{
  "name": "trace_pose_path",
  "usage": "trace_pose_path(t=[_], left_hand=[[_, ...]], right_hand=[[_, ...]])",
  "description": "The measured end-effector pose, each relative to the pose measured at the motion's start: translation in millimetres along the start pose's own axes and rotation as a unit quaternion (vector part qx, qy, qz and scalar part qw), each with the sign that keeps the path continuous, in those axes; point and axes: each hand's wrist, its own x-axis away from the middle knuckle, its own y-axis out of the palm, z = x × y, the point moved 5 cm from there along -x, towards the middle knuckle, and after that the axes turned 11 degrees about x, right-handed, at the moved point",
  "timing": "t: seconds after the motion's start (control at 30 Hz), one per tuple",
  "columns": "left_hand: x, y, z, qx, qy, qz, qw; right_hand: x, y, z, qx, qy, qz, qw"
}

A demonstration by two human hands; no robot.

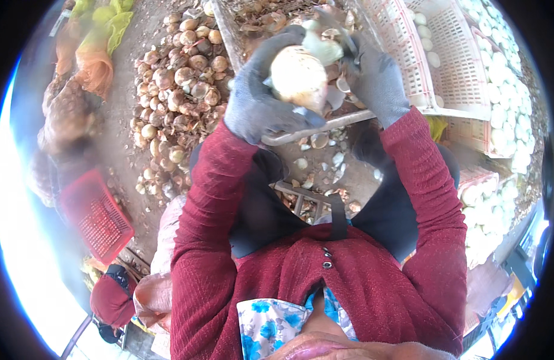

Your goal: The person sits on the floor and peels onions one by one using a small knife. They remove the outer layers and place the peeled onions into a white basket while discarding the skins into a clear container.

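Observation:
My left hand, in a grey glove, cups a large pale onion from the side and below. The onion's upper side is bright white from glare, with some brownish skin along its lower edge. My right hand, gloved too, grips a knife whose blurred blade points up and left. Between blade and onion hangs a pale greenish piece of onion layer. Both hands are above a wooden-edged trough strewn with onion skins.
Unpeeled onions lie heaped on the floor at left, near a red plastic basket and mesh bags. At right stand a pale plastic crate and many peeled onions. Peel scraps litter the floor between my legs.

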Motion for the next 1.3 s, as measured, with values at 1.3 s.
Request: trace_pose_path(t=[1.3], left_hand=[[11.9, 4.9, -20.3, 0.025, -0.162, -0.052, 0.985]], right_hand=[[37.1, 3.2, -24.6, -0.176, -0.159, 0.0, 0.971]])
